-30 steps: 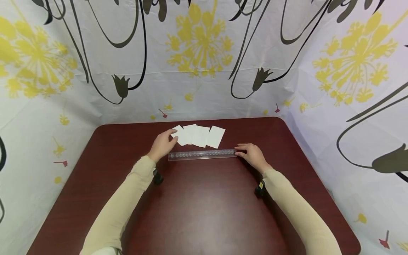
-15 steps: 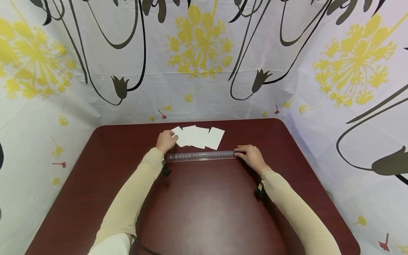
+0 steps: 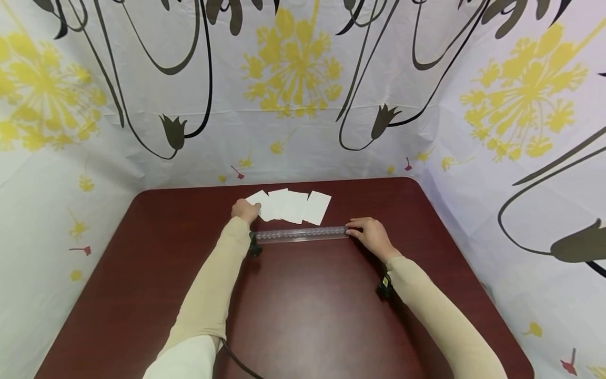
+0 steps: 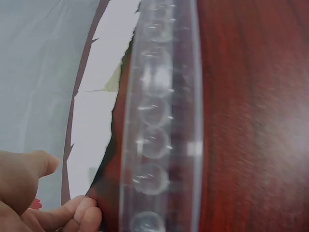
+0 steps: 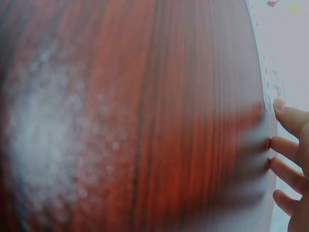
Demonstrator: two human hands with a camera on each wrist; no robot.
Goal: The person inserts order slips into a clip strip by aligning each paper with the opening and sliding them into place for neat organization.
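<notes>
Cards (image 3: 289, 206) just beyond clear strip (image 3: 303, 235)
Head: right hand (image 3: 373, 239) pinches the strip's end; tugging could skew it. Left wrist: left hand (image 4: 21, 187) at leftmost card (image 4: 83, 169) (pinching? cannot tell); dragging might scatter all. Right wrist: strip barely shows.

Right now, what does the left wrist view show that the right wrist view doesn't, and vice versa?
Left wrist view only: the left hand, at one end of the white cards. Right wrist view only: the right hand, fingers spaced apart. Both show the reddish table and the clear strip, apparently just a sliver in the right one.
</notes>
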